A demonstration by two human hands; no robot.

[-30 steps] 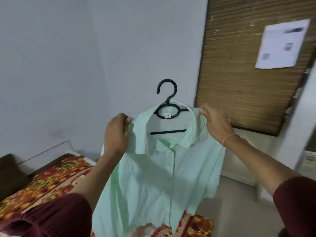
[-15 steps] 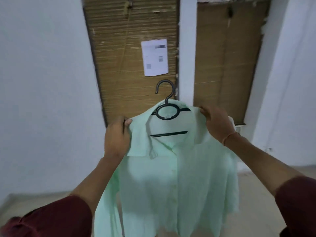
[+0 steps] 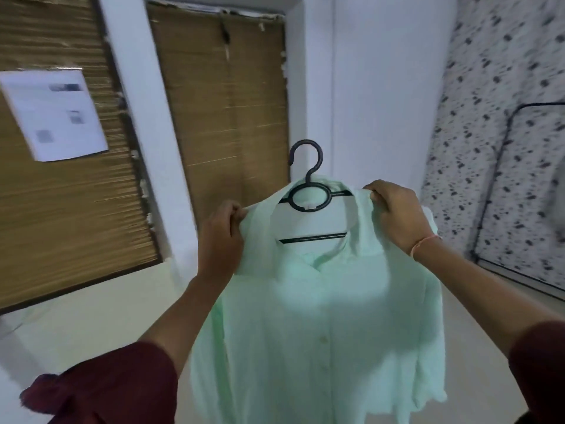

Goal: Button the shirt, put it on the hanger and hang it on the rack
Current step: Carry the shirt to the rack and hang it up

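Both hands, left [image 3: 220,237] and right [image 3: 397,218], pinched the shirt [image 3: 321,316] at its shoulders, held up on the hanger [image 3: 308,191]; light, limp cloth, I judged, best carried by the hook

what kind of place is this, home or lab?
Probably a plain room in a home, not a lab: bamboo blinds over the windows, speckled fabric along the right wall behind a black tube frame, and a mint shirt on a hanger.

Head cam, faces fwd/down, close on hands [image 3: 308,221]
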